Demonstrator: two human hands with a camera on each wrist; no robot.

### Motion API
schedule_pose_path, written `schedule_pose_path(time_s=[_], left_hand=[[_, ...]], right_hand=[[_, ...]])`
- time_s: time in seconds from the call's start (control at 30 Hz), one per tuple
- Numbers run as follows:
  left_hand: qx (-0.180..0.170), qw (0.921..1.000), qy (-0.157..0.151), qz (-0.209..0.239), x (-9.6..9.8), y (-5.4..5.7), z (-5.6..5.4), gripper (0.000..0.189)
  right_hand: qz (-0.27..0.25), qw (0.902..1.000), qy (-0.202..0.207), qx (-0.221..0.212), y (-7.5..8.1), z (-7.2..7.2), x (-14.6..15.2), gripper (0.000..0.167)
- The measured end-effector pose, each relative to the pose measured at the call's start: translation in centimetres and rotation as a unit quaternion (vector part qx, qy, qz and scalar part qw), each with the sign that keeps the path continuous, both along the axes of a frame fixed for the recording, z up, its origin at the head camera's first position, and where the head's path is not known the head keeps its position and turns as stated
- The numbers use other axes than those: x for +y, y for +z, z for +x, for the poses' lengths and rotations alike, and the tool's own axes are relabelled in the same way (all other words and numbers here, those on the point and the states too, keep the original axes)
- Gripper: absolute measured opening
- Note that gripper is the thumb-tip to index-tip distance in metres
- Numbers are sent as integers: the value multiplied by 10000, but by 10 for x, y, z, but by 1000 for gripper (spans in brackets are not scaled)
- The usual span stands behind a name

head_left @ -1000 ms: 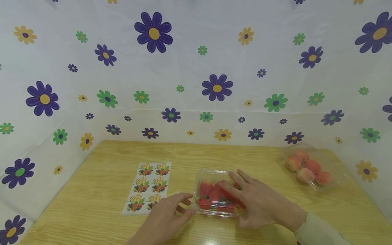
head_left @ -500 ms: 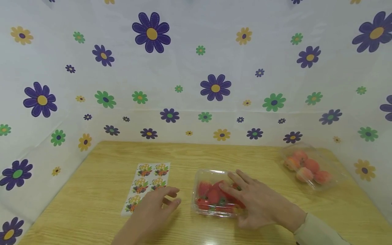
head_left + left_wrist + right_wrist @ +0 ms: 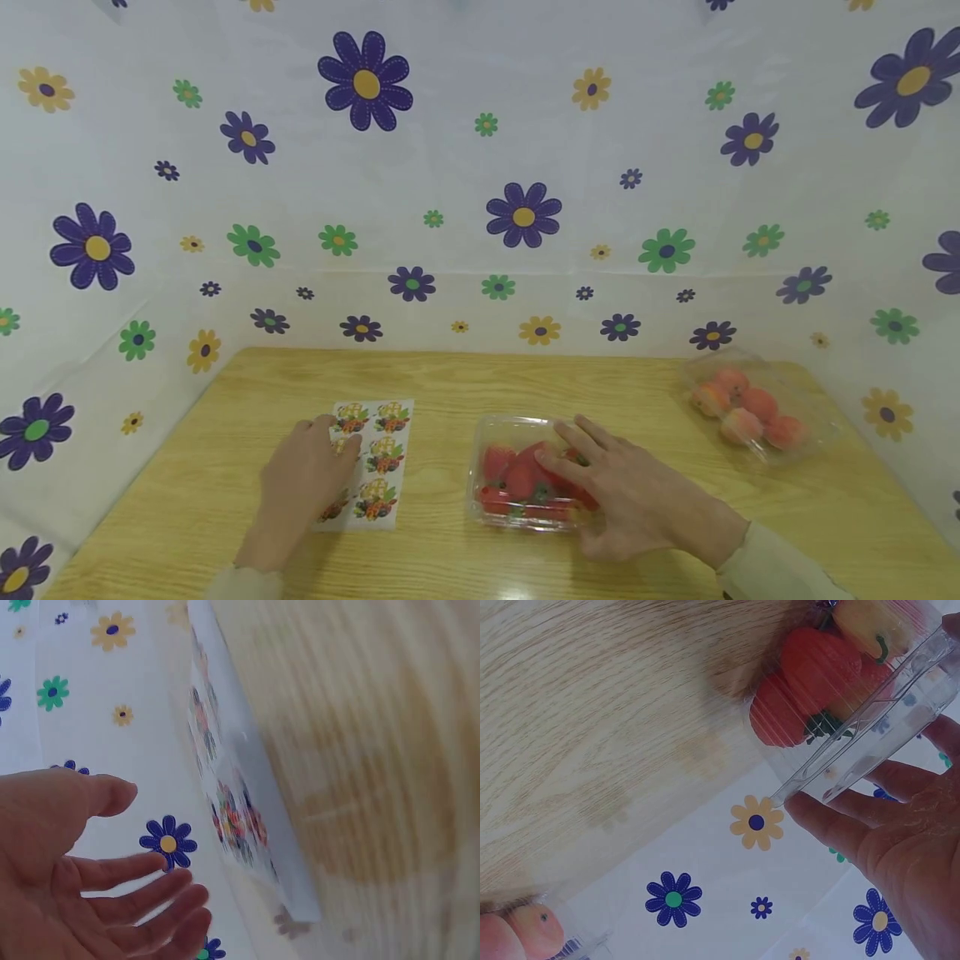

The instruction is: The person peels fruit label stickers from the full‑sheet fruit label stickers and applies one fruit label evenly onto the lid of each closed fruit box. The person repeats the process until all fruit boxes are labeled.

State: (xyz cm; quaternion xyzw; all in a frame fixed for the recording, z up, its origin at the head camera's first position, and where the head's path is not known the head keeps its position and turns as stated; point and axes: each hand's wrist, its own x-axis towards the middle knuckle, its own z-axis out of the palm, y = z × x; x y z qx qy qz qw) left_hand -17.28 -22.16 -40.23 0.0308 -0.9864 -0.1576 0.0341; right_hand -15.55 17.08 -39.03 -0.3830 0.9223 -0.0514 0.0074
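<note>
A clear plastic box [image 3: 517,525] holding red and yellow produce [image 3: 517,482] stands on the table. My right hand [image 3: 633,492] rests on its lid from the right with fairly straight, spread fingers. In the right wrist view the fingers [image 3: 829,825] touch the lid, and green stems show on the produce [image 3: 821,671]. To the left, a white sheet of fruit-picture stickers [image 3: 382,467] lies on the table. My left hand [image 3: 303,471] is over its left side, partly covering it. The left wrist view shows those fingers [image 3: 150,900] loosely bent, apart from the sheet [image 3: 232,772].
Toward the back right, another clear box [image 3: 806,400] holds several peach-like fruits [image 3: 757,404]. Flower-patterned white sheeting [image 3: 450,167] encloses the wooden table [image 3: 450,567] at the back and both sides.
My left hand has moved left, from beside the box's left edge to over the left side of the sticker sheet. The right hand stays on the lid.
</note>
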Motion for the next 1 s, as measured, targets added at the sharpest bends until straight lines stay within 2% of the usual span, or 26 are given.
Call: schedule_pose_path(time_s=[0.1, 0.2, 0.37, 0.5, 0.67, 0.83, 1.0], left_hand=[[-374, 9991, 189, -115, -6, 1, -5, 66], [-799, 9965, 215, -136, -8, -1, -7, 67], [-1142, 9932, 178, -171, -8, -4, -6, 61], [-1272, 9916, 174, -127, -9, -5, -7, 68], [-1529, 9880, 73, 190, -14, -4, -6, 73], [-1607, 9860, 104, 431, -13, -2, -4, 65], [-1478, 9883, 97, 363, -11, -1, -3, 56]], right_hand=[[-17, 10000, 7, 29, 0, 0, 1, 80], [-21, 10000, 2, 37, 0, -1, 1, 80], [-8, 10000, -34, -40, 0, -1, 1, 81], [-31, 10000, -43, -79, -1, -1, 1, 81], [-99, 9999, -31, -38, -2, -1, 1, 81], [-139, 9998, -88, -112, -3, -1, 1, 81], [-155, 9998, -90, -97, -3, 0, 1, 81]])
